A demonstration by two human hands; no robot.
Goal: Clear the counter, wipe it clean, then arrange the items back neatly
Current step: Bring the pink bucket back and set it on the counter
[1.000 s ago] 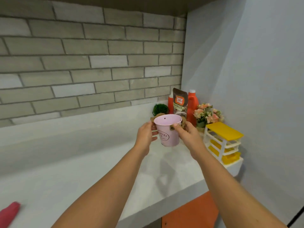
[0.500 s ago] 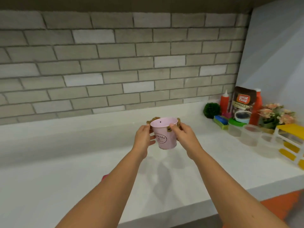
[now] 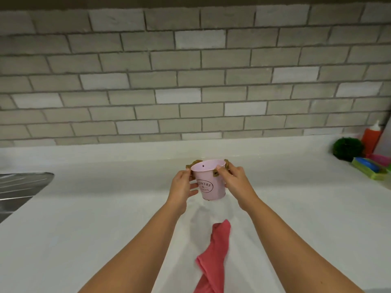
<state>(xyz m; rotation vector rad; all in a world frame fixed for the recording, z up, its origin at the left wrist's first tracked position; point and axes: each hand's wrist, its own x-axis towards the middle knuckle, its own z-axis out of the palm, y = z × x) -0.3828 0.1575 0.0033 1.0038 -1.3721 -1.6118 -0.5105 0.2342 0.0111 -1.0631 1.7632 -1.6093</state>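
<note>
Pail-carrying is what has changed here: a second ago the pink pail (image 3: 210,180) was held up close to the crowd of bottles, flowers and a yellow rack at the counter's far end. It has since travelled along the counter (image 3: 105,218), so that it now sits just beyond the far tip of the red cloth (image 3: 213,250). It is upright, with its printed label facing the camera. It looks to hang a little above the surface, though whether its base touches I cannot tell. The grip has not altered. The left hand (image 3: 182,187) is curled round the pail's side with its thumb up at the rim, and the right hand (image 3: 234,180) pinches the rim by the jute handle knot (image 3: 215,172). From the cloth, the steel sink (image 3: 19,187) lies well off to the left. Only a green ball plant (image 3: 347,149), a red bottle (image 3: 370,138) and a green sponge tray (image 3: 369,171) show, well off to the right. The cloth lies slack and unheld on a bare stretch of white top. My reading is therefore that wiping is done and that the putting-back has begun, with the pail being brought to a spot of its own. The cloth may need moving before the layout looks tidy.
</note>
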